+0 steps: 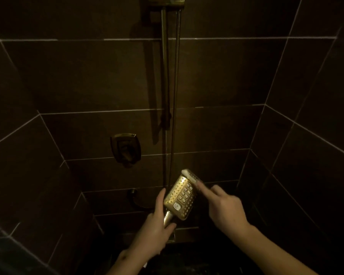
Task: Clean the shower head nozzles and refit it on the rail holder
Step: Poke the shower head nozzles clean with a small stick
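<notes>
A gold rectangular shower head [182,197] is low in the middle of the view, its nozzle face turned up towards me. My left hand [156,221] grips its handle from the left. My right hand [224,208] reaches in from the right with the index finger stretched out. That fingertip touches a small white patch [191,175] on the head's top right edge; what the patch is I cannot tell. The gold rail [164,76] runs up the back wall to a gold holder [166,2] at the top of the frame, which holds nothing. The hose [176,96] hangs beside the rail.
Dark tiled walls close in on the left, back and right. A gold mixer valve [125,148] sits on the back wall left of the rail. A slider [165,118] is lower on the rail. A hose outlet [132,193] sits near the floor.
</notes>
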A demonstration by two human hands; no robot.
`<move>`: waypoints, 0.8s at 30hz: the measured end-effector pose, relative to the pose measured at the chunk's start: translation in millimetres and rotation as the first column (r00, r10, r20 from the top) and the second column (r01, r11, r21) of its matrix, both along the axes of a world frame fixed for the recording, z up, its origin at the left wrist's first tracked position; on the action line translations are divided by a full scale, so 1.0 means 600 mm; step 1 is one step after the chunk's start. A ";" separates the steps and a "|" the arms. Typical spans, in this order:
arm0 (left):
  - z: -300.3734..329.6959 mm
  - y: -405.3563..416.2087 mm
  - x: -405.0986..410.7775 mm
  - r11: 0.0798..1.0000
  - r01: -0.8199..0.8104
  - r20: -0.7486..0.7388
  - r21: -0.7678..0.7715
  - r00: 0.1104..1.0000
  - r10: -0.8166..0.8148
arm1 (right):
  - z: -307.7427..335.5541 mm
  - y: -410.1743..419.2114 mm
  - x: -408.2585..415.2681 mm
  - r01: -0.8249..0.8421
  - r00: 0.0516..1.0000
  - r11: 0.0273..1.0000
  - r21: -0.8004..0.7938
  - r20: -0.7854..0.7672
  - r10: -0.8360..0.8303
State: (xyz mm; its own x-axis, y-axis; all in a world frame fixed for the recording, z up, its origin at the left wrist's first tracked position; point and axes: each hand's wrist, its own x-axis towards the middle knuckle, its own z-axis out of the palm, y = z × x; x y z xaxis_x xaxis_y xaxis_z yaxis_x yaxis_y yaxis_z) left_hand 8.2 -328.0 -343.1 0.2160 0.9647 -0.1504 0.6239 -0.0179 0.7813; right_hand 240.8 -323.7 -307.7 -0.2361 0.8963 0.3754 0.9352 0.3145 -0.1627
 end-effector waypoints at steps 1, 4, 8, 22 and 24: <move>0.000 0.001 0.001 1.000 -0.004 0.019 -0.008 1.000 0.004 | -0.012 -0.015 -0.009 -0.094 0.995 0.995 -0.040 0.025 0.095; -0.001 0.001 -0.001 1.000 -0.002 0.085 -0.012 0.996 0.003 | -0.043 -0.062 -0.031 -0.265 0.955 0.958 -0.112 0.104 0.277; 0.002 -0.004 -0.006 1.000 0.011 0.162 0.029 0.987 -0.016 | -0.009 -0.002 0.008 0.054 0.995 0.998 -0.016 -0.080 -0.055; 0.021 -0.014 0.004 0.995 0.103 0.276 -0.001 0.956 -0.098 | -0.005 -0.019 0.045 0.012 0.998 0.995 -0.095 -0.061 -0.018; 0.019 -0.011 0.002 0.996 0.077 0.311 -0.036 0.948 -0.062 | -0.019 -0.039 0.049 -0.078 0.996 0.987 -0.144 0.034 0.083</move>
